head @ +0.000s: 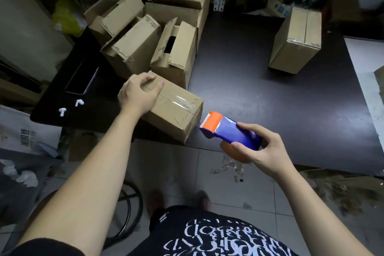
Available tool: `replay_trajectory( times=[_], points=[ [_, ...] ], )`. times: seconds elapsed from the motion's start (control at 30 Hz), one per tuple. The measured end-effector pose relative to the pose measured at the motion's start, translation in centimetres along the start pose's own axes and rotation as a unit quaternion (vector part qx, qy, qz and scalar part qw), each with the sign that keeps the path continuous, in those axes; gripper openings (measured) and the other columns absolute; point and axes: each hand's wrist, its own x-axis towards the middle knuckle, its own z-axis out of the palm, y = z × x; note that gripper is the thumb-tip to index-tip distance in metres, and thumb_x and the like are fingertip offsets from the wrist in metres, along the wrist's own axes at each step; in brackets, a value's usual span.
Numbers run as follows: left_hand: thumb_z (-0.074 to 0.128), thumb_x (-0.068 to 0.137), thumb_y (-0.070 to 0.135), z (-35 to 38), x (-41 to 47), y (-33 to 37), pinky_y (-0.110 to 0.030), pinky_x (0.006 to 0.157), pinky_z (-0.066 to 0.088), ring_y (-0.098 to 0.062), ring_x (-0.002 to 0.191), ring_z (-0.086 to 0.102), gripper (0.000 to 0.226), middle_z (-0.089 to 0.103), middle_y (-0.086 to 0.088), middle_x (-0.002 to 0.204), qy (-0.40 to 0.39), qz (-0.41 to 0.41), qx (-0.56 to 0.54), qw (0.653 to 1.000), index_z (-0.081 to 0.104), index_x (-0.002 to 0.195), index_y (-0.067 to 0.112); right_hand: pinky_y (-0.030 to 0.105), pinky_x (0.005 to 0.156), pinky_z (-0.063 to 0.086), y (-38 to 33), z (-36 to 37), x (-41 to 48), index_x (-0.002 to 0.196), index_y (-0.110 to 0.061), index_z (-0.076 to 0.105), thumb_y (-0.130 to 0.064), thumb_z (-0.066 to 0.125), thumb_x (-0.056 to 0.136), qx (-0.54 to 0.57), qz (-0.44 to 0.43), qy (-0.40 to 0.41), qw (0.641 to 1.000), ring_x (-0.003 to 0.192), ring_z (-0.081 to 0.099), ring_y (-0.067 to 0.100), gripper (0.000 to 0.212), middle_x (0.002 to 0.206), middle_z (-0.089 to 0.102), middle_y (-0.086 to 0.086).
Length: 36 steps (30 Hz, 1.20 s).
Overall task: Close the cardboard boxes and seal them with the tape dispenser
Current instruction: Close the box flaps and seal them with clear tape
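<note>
At the near edge of the dark table [259,93], you have one closed box [176,114] lying at an angle, its nearest corner overhanging the edge. A strip of clear tape [178,100] runs along the top seam and folds down over the right end.

Your left hand [138,94] holds the far-left end of this box. The fingers are curled over the far edge and the thumb lies flat across the top beside the seam.

Your right hand [264,147] grips the tape dispenser [228,131] from behind, thumb on its near side and fingers wrapped over the blue body. The orange head and its toothed blade point at the taped end of the box, just beside it. Whether the blade touches the cardboard cannot be told. The dispenser is held in the air, just past the table edge and above the tiled floor [176,172].

Behind the closed box, a cluster of open boxes [145,33] stands packed together with flaps raised. Well apart on the right of the table stands a second closed box [297,41] with tape on its seam.

Two small white items [62,111] lie near the table's left corner; what they are cannot be made out.
</note>
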Motion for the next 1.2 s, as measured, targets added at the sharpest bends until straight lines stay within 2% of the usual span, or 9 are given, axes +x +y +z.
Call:
replay_trajectory(
  times=[0.2, 0.33, 0.5, 0.63, 0.77, 0.87, 0.97, 1.13, 1.2],
  points=[
    [0.068, 0.089, 0.061, 0.0, -0.2, 0.4, -0.031, 0.093, 0.041, -0.021, 0.12, 0.061, 0.033, 0.066, 0.008, 0.126, -0.001, -0.005, 0.011, 1.0, 0.071, 0.114, 0.039, 0.029, 0.087, 0.058, 1.9, 0.4, 0.1, 0.12, -0.024, 0.076, -0.03, 0.095, 0.074, -0.092, -0.059, -0.01, 0.994, 0.1, 0.074, 0.012, 0.05, 0.109, 0.077, -0.013],
    [0.067, 0.089, 0.06, 0.0, -0.3, 0.4, -0.03, 0.092, 0.039, -0.021, 0.12, 0.061, 0.033, 0.065, 0.009, 0.126, -0.001, -0.006, 0.011, 1.0, 0.07, 0.115, 0.039, 0.021, 0.089, 0.055, 1.6, 2.4, 1.6, 0.125, -0.02, 0.076, -0.03, 0.094, 0.077, -0.162, -0.102, 0.0, 0.981, 0.104, 0.071, 0.002, 0.052, 0.115, 0.076, -0.014],
    [0.065, 0.088, 0.065, 0.0, -0.2, 0.2, -0.032, 0.093, 0.041, -0.02, 0.12, 0.06, 0.038, 0.064, 0.01, 0.126, -0.01, -0.014, 0.011, 1.0, 0.069, 0.117, 0.041, 0.025, 0.082, 0.061, 1.9, 3.4, 2.9, 0.121, -0.025, 0.078, -0.026, 0.091, 0.079, -0.074, 0.03, -0.005, 0.997, 0.093, 0.074, 0.003, 0.044, 0.107, 0.079, -0.013],
    [0.063, 0.09, 0.065, -0.1, -0.7, 0.2, -0.034, 0.098, 0.042, -0.022, 0.123, 0.057, 0.04, 0.063, 0.007, 0.129, -0.012, -0.027, 0.004, 1.0, 0.068, 0.123, 0.043, 0.023, 0.091, 0.057, 4.1, 3.8, 2.3, 0.115, -0.018, 0.08, -0.026, 0.087, 0.081, -0.174, 0.037, 0.034, 0.984, 0.096, 0.07, -0.005, 0.036, 0.11, 0.079, -0.009],
    [0.064, 0.092, 0.051, -0.8, -0.5, -0.2, -0.031, 0.104, 0.042, -0.021, 0.127, 0.056, 0.041, 0.062, 0.003, 0.132, -0.037, -0.038, -0.042, 0.998, 0.067, 0.132, 0.04, 0.023, 0.091, 0.055, 4.2, 3.3, 2.5, 0.127, -0.02, 0.073, -0.026, 0.085, 0.086, -0.16, 0.027, 0.067, 0.985, 0.103, 0.068, 0.004, 0.044, 0.116, 0.074, -0.01],
    [0.074, 0.09, 0.042, -1.5, -1.0, -0.4, -0.029, 0.106, 0.042, -0.016, 0.128, 0.054, 0.045, 0.06, 0.005, 0.136, -0.063, -0.055, -0.068, 0.994, 0.066, 0.134, 0.039, 0.017, 0.082, 0.055, 2.9, 3.3, 2.6, 0.117, -0.019, 0.076, -0.024, 0.086, 0.083, -0.11, 0.034, 0.087, 0.99, 0.096, 0.067, -0.001, 0.035, 0.108, 0.075, -0.012],
    [0.077, 0.084, 0.048, -1.7, -1.8, -0.7, -0.03, 0.108, 0.044, -0.015, 0.13, 0.054, 0.049, 0.062, 0.007, 0.137, -0.05, -0.069, -0.081, 0.993, 0.068, 0.131, 0.041, 0.009, 0.072, 0.051, 1.8, 2.7, 3.3, 0.11, -0.016, 0.077, -0.027, 0.086, 0.083, -0.03, 0.047, 0.143, 0.988, 0.085, 0.066, -0.007, 0.03, 0.103, 0.075, -0.008],
    [0.076, 0.084, 0.054, -1.4, -3.8, 0.3, -0.031, 0.104, 0.04, -0.01, 0.121, 0.048, 0.073, 0.049, 0.007, 0.132, -0.043, -0.102, -0.05, 0.993, 0.048, 0.149, 0.039, 0.01, 0.074, 0.053, 1.0, 2.3, 4.3, 0.127, -0.021, 0.073, -0.035, 0.082, 0.09, 0.062, 0.082, 0.206, 0.973, 0.09, 0.067, -0.008, 0.04, 0.111, 0.072, -0.01],
    [0.079, 0.081, 0.053, -1.2, -4.7, 0.6, -0.028, 0.096, 0.049, -0.016, 0.123, 0.054, 0.061, 0.057, 0.007, 0.13, -0.033, -0.109, -0.066, 0.991, 0.061, 0.137, 0.036, 0.011, 0.074, 0.054, 0.7, 2.7, 4.0, 0.13, -0.024, 0.07, -0.033, 0.082, 0.089, 0.082, 0.091, 0.205, 0.971, 0.086, 0.069, -0.004, 0.043, 0.105, 0.073, -0.007]
  ],
)
